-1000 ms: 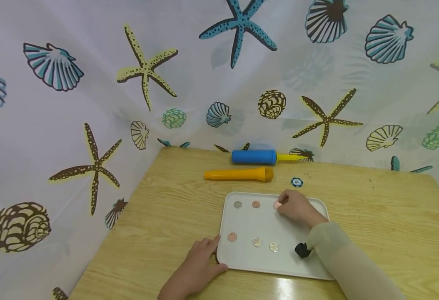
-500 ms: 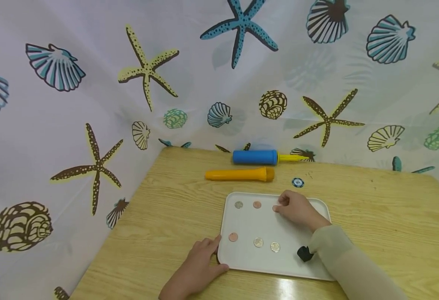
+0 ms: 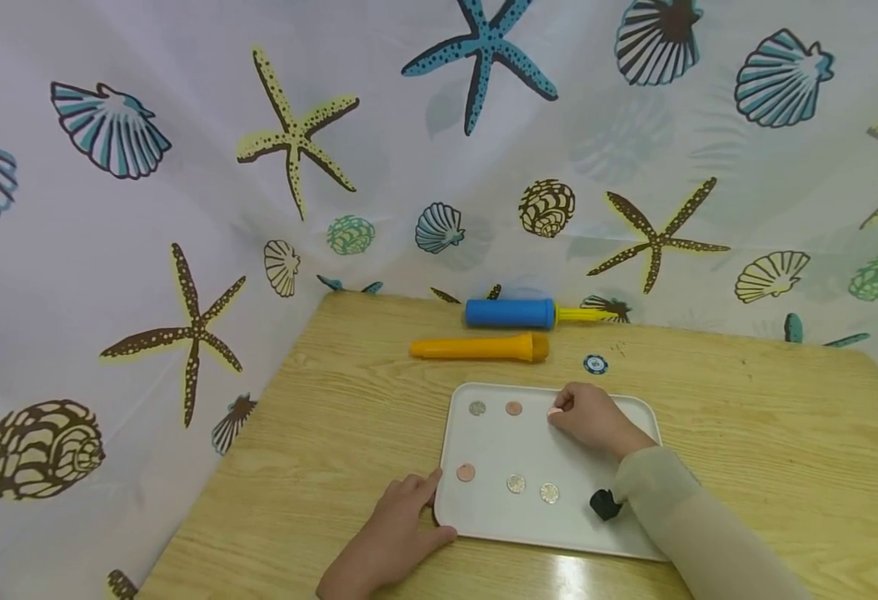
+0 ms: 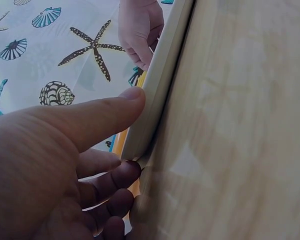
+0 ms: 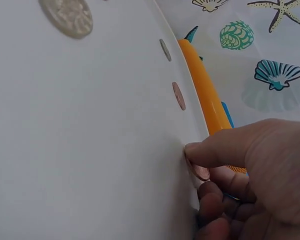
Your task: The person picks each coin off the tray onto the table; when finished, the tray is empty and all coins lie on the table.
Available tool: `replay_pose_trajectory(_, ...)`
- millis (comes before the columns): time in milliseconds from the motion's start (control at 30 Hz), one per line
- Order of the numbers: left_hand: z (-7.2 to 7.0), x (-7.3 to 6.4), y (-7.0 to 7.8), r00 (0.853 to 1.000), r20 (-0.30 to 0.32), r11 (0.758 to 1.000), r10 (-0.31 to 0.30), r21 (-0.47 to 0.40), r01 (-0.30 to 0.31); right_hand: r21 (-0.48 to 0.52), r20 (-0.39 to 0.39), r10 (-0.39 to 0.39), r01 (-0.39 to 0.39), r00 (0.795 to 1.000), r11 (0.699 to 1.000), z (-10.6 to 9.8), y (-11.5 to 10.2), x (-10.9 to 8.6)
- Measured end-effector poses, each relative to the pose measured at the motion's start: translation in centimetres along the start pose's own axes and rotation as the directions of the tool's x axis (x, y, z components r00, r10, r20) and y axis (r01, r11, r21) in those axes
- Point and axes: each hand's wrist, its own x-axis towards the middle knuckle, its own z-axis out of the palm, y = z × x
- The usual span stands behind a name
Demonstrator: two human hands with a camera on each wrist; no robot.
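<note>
A white rectangular tray (image 3: 495,521) lies on the wooden table. My left hand (image 3: 390,533) holds its near left corner; in the left wrist view the thumb (image 4: 132,100) lies against the rim and the bent fingers sit lower at the edge. Near the far rim, my right hand (image 3: 592,417) pinches a copper coin (image 5: 200,171) between thumb and fingers, low over the tray. To its left lie a copper coin (image 3: 514,408) and a silver coin (image 3: 477,408). The nearer row has a copper coin (image 3: 466,472) and two silver coins (image 3: 516,483).
Behind the tray are an orange microphone-shaped toy (image 3: 476,347), a blue pump-like cylinder (image 3: 510,314) with a yellow rod, and a blue-and-white poker chip (image 3: 596,364). A seashell-print curtain (image 3: 409,150) borders the table. Something black (image 3: 604,504) shows at the right sleeve.
My right thumb and finger looked slightly parted half a second ago; now they are together on the copper coin. The left hand, tray and other coins stay put.
</note>
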Motion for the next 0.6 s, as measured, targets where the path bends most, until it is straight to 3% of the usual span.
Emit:
replay_pose_trajectory(167, 0.0, -0.1, 0.0, 1.0, 0.009, 1.0, -0.019, -0.022, 0.02, 0.039, -0.03, -0.026, 0.027, 0.999, 0.999, -0.1, 0.5, -0.3)
replay_pose_trajectory(267, -0.1, -0.1, 0.0, 0.999, 0.021, 0.999, -0.031, -0.027, 0.031, 0.118, -0.023, -0.01, 0.013, 1.0, 0.993, -0.5, 1.1, -0.4)
replay_pose_trajectory(600, -0.4, -0.1, 0.4, 0.999, 0.021, 0.999, -0.034, -0.021, 0.035, 0.378, -0.01, 0.065, -0.057, 0.998, 0.924, -2.5, 3.0, -0.9)
